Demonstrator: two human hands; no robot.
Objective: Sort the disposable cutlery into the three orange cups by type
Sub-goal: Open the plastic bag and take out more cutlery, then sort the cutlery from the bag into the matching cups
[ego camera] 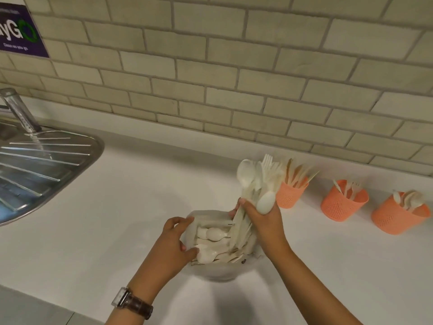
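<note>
A pale bowl (212,273) on the white counter holds several loose white spoons and other disposable cutlery (214,234). My left hand (174,242) grips the bowl's left rim. My right hand (262,218) grips a mixed bundle of spoons, forks and knives (254,179), lifted upright above the bowl's right side. Three orange perforated cups stand in a row at the right: the left cup (289,195) holds knives, the middle cup (343,202) holds forks, the right cup (398,216) holds spoons.
A steel sink drainer (39,165) with a tap (17,109) fills the left edge. A tiled wall (234,78) runs behind the counter, with a purple sign (18,31) at top left. White counter (121,195) lies between sink and bowl.
</note>
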